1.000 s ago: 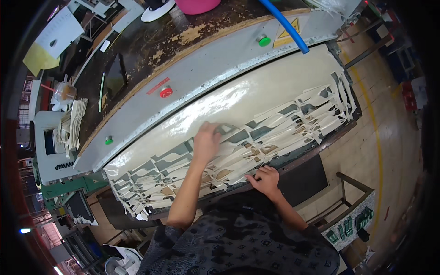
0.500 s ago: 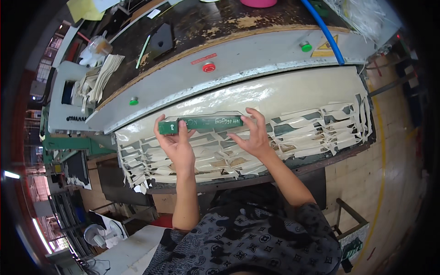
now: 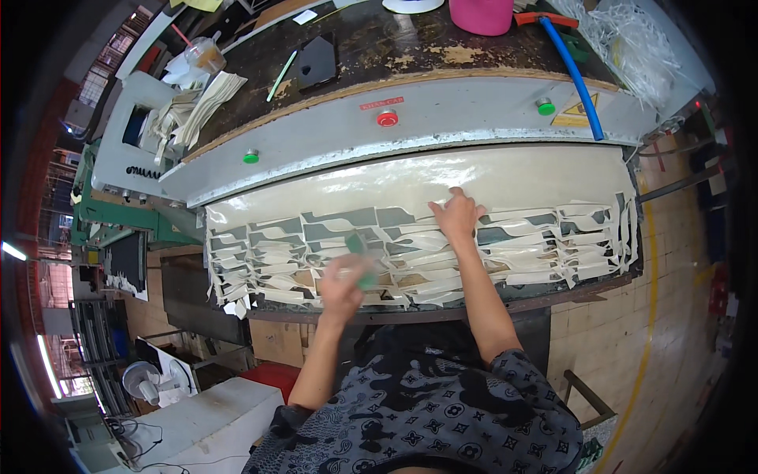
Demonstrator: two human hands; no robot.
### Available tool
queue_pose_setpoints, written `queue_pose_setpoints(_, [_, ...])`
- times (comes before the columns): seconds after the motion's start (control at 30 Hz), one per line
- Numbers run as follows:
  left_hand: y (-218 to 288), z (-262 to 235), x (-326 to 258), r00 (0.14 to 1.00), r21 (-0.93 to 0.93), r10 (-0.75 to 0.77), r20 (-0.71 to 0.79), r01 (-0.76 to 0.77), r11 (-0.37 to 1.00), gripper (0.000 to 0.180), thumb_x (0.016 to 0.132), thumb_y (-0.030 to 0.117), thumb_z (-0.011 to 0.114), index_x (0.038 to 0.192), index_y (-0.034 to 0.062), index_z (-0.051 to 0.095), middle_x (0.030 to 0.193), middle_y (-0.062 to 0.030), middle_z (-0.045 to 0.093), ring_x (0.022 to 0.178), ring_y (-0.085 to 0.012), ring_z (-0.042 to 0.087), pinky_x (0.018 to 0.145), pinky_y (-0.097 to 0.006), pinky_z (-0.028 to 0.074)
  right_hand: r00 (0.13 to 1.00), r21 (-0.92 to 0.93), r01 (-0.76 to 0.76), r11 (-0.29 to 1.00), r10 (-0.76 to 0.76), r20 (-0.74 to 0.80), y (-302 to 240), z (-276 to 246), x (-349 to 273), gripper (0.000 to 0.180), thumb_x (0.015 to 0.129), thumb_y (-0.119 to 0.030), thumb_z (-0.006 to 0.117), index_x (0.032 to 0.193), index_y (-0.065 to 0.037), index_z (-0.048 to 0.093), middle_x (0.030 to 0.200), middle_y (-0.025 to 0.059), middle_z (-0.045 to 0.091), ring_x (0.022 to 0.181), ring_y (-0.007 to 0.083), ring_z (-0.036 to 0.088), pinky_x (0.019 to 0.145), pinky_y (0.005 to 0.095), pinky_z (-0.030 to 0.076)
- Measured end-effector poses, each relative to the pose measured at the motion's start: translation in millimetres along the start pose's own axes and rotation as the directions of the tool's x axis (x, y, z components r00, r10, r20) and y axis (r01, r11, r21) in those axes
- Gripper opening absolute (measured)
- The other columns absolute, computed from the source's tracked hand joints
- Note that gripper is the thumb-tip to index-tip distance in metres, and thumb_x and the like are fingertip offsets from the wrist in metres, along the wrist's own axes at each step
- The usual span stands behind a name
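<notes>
My left hand (image 3: 341,292), smeared by motion, is closed around a green cutting die (image 3: 357,243) over the cut strips in front of me. The die is tipped up and blurred, so its blade edge cannot be made out. Farther right, my right hand (image 3: 458,215) rests on the cream sheet (image 3: 347,180) where its smooth part meets the cut-out rows. Its fingers are apart and hold nothing that I can see. Toward me, the sheet is a web of thin strips (image 3: 521,265) around leaf-like holes that show a darker surface.
Behind the sheet runs a grey machine beam with a red button (image 3: 387,118) and green buttons (image 3: 545,107). On the dark tabletop lie a blue-handled hammer (image 3: 572,79), a pink container (image 3: 482,16), a black block (image 3: 317,62), a pen (image 3: 282,76) and a cup (image 3: 205,55).
The cutting die, earlier level between both hands above the sheet, has swung down toward me in my left hand. My right hand has let go of it and come onto the sheet.
</notes>
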State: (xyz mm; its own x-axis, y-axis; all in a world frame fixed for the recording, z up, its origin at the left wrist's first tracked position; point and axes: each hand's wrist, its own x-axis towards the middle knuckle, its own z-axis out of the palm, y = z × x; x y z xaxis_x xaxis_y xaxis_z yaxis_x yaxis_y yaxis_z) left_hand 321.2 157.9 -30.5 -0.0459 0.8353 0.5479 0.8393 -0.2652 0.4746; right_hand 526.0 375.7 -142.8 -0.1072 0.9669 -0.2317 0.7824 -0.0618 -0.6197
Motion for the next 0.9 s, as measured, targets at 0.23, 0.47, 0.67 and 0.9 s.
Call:
queue_pose_setpoints(0.23, [16, 27, -50, 0.808, -0.085, 0.056, 0.587, -0.008, 0.996, 0.059, 0.072, -0.005, 0.067, 0.122, 0.023, 0.079, 0.119, -0.0095, 0.068, 0.112, -0.0332, 0.064, 0.098, -0.043, 0.051, 0.959, -0.09, 0.125, 0.988, -0.144, -0.245, 5, 9, -15, 0.044, 0.074, -0.039, 0.093, 0.101, -0.01, 0.076, 0.102, 0.0115, 0.075, 0.102, 0.0329, 0.067, 0.101, 0.05, 0.033])
queue_pose_setpoints(0.47, [7, 40, -41, 0.917, -0.01, -0.087, 0.389, 0.099, 0.995, 0.047, 0.074, -0.003, 0.071, 0.117, 0.0141, 0.078, 0.119, -0.012, 0.068, 0.113, -0.0342, 0.065, 0.096, -0.046, 0.053, 0.934, -0.056, 0.323, 0.945, -0.328, -0.14, 13, 0, -19, 0.028, 0.081, -0.031, 0.089, 0.087, -0.008, 0.075, 0.091, 0.0109, 0.074, 0.09, 0.0319, 0.069, 0.099, 0.047, 0.037])
queue_pose_setpoints(0.67, [-6, 72, -16, 0.786, 0.316, -0.597, 0.164, 0.531, 0.786, 0.075, 0.082, 0.044, 0.085, 0.139, 0.0042, 0.059, 0.097, -0.0225, 0.071, 0.089, -0.0426, 0.072, 0.082, -0.051, 0.058, 0.871, 0.419, 0.492, 0.763, -0.427, -0.244, -4, -59, -83, 0.02, 0.082, -0.015, 0.088, 0.081, -0.005, 0.071, 0.075, 0.0096, 0.07, 0.065, 0.0297, 0.065, 0.073, 0.0391, 0.05])
queue_pose_setpoints(0.9, [-6, 75, -5, 0.666, 0.439, -0.728, 0.163, 0.612, 0.658, 0.068, 0.083, 0.04, 0.084, 0.137, 0.0045, 0.062, 0.103, -0.0268, 0.072, 0.098, -0.0425, 0.072, 0.086, -0.051, 0.058, 0.728, 0.343, 0.677, 0.651, -0.66, -0.186, 2, -112, -137, 0.012, 0.084, -0.008, 0.084, 0.083, -0.006, 0.072, 0.077, 0.0065, 0.071, 0.072, 0.0281, 0.066, 0.072, 0.0404, 0.051])
